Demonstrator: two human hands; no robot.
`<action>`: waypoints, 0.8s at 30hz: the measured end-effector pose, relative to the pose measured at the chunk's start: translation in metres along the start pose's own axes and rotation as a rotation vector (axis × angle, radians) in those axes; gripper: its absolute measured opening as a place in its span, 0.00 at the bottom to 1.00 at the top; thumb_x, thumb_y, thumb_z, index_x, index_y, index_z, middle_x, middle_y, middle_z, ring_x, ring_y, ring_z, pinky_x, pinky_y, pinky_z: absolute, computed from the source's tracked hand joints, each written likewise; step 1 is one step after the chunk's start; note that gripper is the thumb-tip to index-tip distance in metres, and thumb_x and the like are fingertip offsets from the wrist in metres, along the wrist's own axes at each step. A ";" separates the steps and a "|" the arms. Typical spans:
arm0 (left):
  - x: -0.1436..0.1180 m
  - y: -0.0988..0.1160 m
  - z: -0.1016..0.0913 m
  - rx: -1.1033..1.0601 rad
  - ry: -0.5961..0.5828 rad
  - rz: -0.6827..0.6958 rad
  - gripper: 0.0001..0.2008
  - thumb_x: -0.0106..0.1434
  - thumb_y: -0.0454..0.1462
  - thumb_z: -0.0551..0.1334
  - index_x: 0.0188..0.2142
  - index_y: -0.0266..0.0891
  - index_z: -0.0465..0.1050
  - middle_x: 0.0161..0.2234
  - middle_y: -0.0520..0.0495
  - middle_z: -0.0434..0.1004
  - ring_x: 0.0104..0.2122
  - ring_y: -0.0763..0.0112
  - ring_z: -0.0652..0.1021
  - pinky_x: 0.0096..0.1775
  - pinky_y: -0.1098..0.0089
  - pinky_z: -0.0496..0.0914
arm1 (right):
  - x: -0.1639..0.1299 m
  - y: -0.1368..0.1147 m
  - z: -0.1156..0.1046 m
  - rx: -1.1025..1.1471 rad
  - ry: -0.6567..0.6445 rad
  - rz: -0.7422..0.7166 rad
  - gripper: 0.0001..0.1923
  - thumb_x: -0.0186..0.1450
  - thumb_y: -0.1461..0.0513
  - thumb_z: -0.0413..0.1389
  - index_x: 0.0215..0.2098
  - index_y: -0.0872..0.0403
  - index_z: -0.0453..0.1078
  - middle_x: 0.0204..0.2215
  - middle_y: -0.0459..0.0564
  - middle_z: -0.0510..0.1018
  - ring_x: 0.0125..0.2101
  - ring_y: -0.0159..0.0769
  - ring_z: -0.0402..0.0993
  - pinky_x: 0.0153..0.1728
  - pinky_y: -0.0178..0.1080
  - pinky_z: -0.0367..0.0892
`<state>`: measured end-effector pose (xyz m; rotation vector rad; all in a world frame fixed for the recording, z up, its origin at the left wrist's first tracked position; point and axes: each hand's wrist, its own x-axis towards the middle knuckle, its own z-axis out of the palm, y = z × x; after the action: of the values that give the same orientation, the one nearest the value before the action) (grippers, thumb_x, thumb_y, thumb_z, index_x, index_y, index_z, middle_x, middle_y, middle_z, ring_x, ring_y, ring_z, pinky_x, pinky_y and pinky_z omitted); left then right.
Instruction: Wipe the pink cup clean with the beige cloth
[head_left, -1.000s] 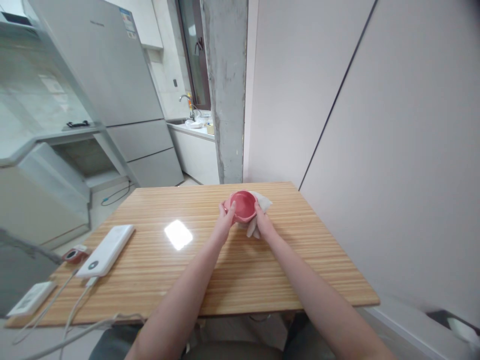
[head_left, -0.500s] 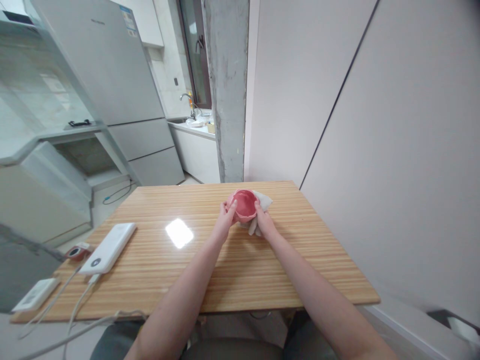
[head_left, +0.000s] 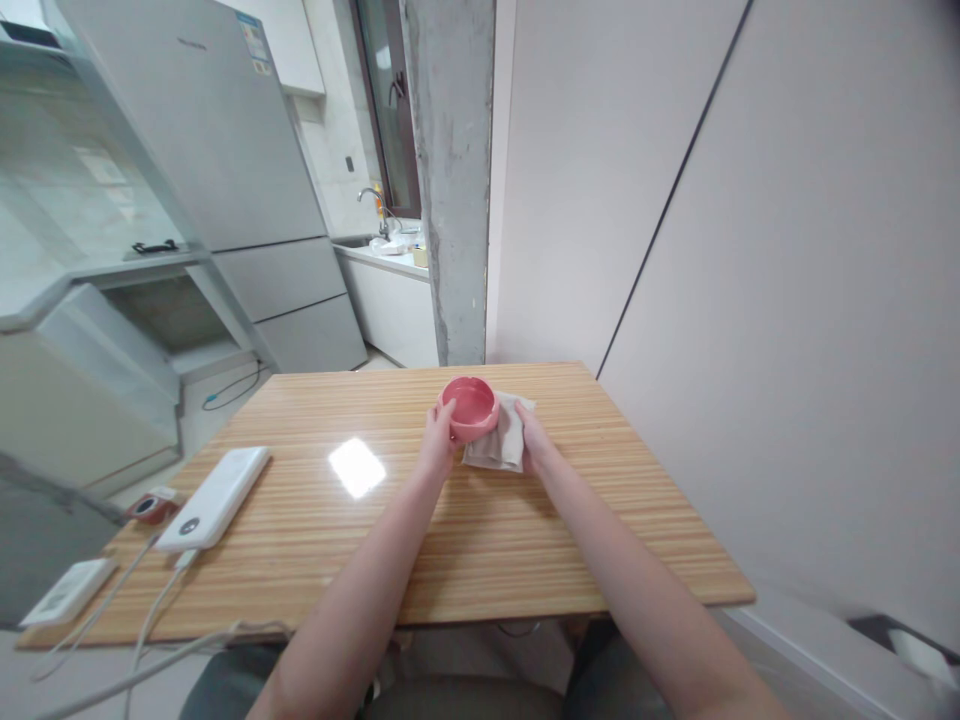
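Observation:
A small pink bowl (head_left: 470, 407) stands upright on the wooden table (head_left: 420, 520), toward its far middle. My left hand (head_left: 437, 446) grips the bowl's near left side. A beige cloth (head_left: 497, 444) lies flat on the table just right of the bowl, partly under it. My right hand (head_left: 535, 444) rests on the cloth's right edge, fingers on it.
At the table's left end lie a white power bank (head_left: 213, 498), a small red device (head_left: 148, 506), a white flat box (head_left: 63, 592) and cables (head_left: 142, 625). A wall runs along the right. A concrete pillar (head_left: 450, 180) and a fridge (head_left: 217, 150) stand beyond.
The bowl was tilted toward me and held by both hands with the cloth under it. Now it stands upright on the table, and the cloth lies spread beside it.

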<state>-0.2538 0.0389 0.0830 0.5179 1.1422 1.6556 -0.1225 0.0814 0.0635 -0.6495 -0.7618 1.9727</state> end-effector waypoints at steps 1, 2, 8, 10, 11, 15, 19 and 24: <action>-0.001 0.000 -0.001 0.016 0.008 0.000 0.20 0.55 0.43 0.65 0.45 0.40 0.64 0.45 0.43 0.72 0.38 0.69 0.75 0.30 0.74 0.70 | -0.002 -0.001 0.001 0.028 0.014 0.032 0.20 0.68 0.53 0.42 0.43 0.54 0.71 0.36 0.52 0.81 0.44 0.41 0.76 0.51 0.47 0.68; -0.002 0.001 -0.001 0.040 0.010 -0.015 0.21 0.54 0.43 0.66 0.45 0.40 0.63 0.44 0.43 0.72 0.36 0.71 0.75 0.28 0.75 0.69 | -0.003 -0.002 0.002 0.055 0.033 0.062 0.21 0.68 0.53 0.41 0.44 0.54 0.71 0.36 0.52 0.81 0.44 0.41 0.77 0.51 0.48 0.68; -0.007 0.002 -0.002 0.187 -0.138 -0.176 0.22 0.52 0.44 0.67 0.45 0.41 0.68 0.39 0.45 0.75 0.30 0.72 0.75 0.24 0.77 0.65 | -0.007 -0.011 0.005 0.059 0.163 0.070 0.25 0.68 0.49 0.39 0.44 0.55 0.70 0.36 0.54 0.81 0.43 0.42 0.77 0.51 0.47 0.68; -0.007 0.000 -0.002 0.170 -0.164 -0.175 0.20 0.54 0.44 0.65 0.46 0.40 0.70 0.39 0.45 0.76 0.31 0.71 0.75 0.24 0.77 0.65 | -0.008 -0.011 0.007 0.003 0.132 0.054 0.25 0.67 0.48 0.40 0.43 0.55 0.71 0.37 0.55 0.81 0.43 0.43 0.77 0.50 0.46 0.69; -0.007 -0.001 -0.001 0.154 -0.149 -0.163 0.20 0.55 0.44 0.63 0.46 0.39 0.71 0.39 0.45 0.76 0.32 0.71 0.75 0.24 0.77 0.65 | -0.008 -0.009 0.007 -0.023 0.105 0.053 0.25 0.66 0.48 0.40 0.43 0.54 0.71 0.38 0.55 0.81 0.44 0.43 0.76 0.50 0.45 0.69; -0.006 -0.001 0.001 0.055 -0.059 -0.072 0.22 0.56 0.45 0.62 0.49 0.39 0.70 0.41 0.45 0.76 0.34 0.70 0.76 0.27 0.76 0.66 | -0.009 -0.004 0.012 -0.054 0.034 0.089 0.23 0.66 0.49 0.41 0.46 0.53 0.70 0.40 0.53 0.81 0.45 0.42 0.75 0.51 0.47 0.67; -0.004 0.001 -0.001 0.102 -0.029 -0.098 0.23 0.56 0.49 0.62 0.49 0.42 0.70 0.43 0.46 0.76 0.33 0.71 0.76 0.27 0.76 0.66 | -0.010 -0.007 0.011 0.019 0.051 0.075 0.24 0.67 0.50 0.39 0.46 0.54 0.70 0.42 0.53 0.80 0.46 0.43 0.75 0.52 0.48 0.67; -0.003 0.002 -0.004 0.215 -0.144 -0.229 0.23 0.57 0.47 0.61 0.51 0.43 0.69 0.41 0.45 0.77 0.30 0.70 0.76 0.26 0.74 0.66 | -0.012 -0.016 0.004 0.052 0.020 0.084 0.28 0.66 0.47 0.39 0.47 0.56 0.70 0.42 0.57 0.80 0.46 0.47 0.75 0.50 0.52 0.67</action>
<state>-0.2566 0.0341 0.0837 0.6081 1.2306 1.2871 -0.1106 0.0765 0.0798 -0.6790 -0.6785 2.0520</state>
